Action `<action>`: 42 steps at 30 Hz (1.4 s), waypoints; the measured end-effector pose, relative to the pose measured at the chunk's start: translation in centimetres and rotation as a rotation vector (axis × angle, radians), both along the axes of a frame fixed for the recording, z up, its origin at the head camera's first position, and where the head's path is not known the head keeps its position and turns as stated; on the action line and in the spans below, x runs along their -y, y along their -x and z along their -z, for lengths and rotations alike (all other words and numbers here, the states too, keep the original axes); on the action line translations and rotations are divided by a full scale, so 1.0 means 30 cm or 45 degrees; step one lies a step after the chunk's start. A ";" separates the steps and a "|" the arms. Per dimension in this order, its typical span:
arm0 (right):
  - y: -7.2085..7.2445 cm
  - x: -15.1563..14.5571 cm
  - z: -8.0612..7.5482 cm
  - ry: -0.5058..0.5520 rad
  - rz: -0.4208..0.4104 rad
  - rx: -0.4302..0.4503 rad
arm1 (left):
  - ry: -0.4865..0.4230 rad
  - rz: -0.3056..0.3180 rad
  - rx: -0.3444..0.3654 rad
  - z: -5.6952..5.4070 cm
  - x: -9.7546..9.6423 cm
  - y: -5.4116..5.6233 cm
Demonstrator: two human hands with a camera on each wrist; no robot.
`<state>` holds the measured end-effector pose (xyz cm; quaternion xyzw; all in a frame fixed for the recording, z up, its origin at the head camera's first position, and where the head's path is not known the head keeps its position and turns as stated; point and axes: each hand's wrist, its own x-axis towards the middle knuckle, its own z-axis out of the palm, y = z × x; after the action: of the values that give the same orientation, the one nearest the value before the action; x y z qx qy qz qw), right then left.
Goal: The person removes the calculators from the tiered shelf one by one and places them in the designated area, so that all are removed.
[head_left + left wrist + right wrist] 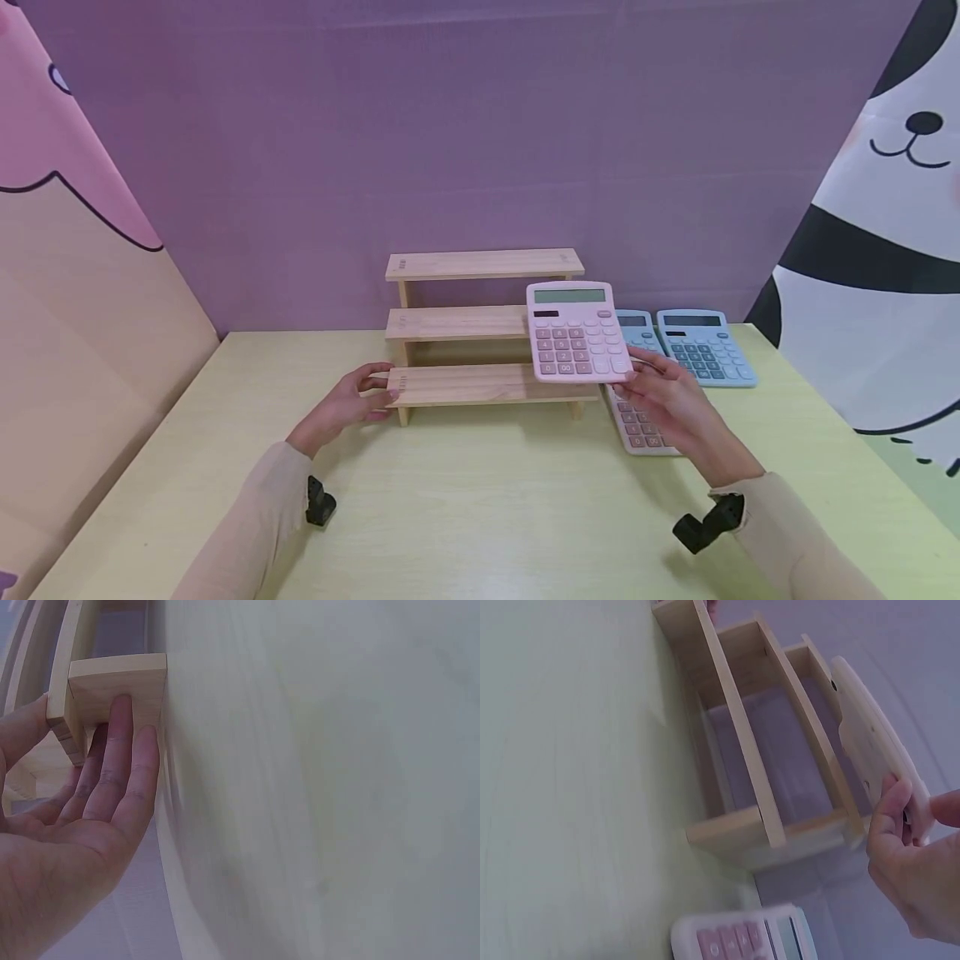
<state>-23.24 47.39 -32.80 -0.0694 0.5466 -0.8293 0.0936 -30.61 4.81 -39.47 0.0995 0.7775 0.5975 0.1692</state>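
Note:
My right hand (669,408) pinches a pink calculator (577,333) at its lower right corner. The calculator is tilted up, keys facing me, in front of the right end of a three-tier wooden display shelf (480,265). In the right wrist view its white back (866,735) shows, with thumb and fingers on either side of the edge. My left hand (347,403) holds the left end of the lowest tier. In the left wrist view, its thumb lies at the board's edge while the fingers (120,757) reach underneath toward the leg.
A second pink calculator (643,427) lies on the table right of the shelf, partly hidden by my right hand. Behind it are two blue calculators, one (705,346) at the right and one (636,327) partly covered. A purple backdrop (480,125) stands behind the table (450,508).

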 end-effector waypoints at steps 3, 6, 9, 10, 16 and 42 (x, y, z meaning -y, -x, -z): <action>-0.008 -0.036 0.001 0.006 -0.002 -0.006 | -0.011 0.012 -0.011 0.003 0.003 0.002; -0.014 -0.071 0.004 -0.021 0.013 -0.029 | -0.013 0.016 -0.013 0.006 0.005 0.004; -0.020 -0.104 0.009 -0.029 0.014 -0.043 | -0.012 0.011 -0.009 0.007 0.004 0.004; -0.023 -0.114 0.011 -0.025 0.011 -0.043 | -0.010 0.010 -0.008 0.007 0.004 0.004; -0.034 -0.180 0.031 0.026 -0.023 -0.043 | -0.004 0.001 -0.002 0.005 0.001 0.003; -0.088 -0.379 0.077 0.099 -0.032 -0.128 | -0.025 0.002 0.014 0.012 0.004 0.006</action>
<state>-20.59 58.78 -35.10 -0.1215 0.5171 -0.8440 0.0735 -30.78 4.68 -39.82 0.0986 0.7705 0.6055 0.1730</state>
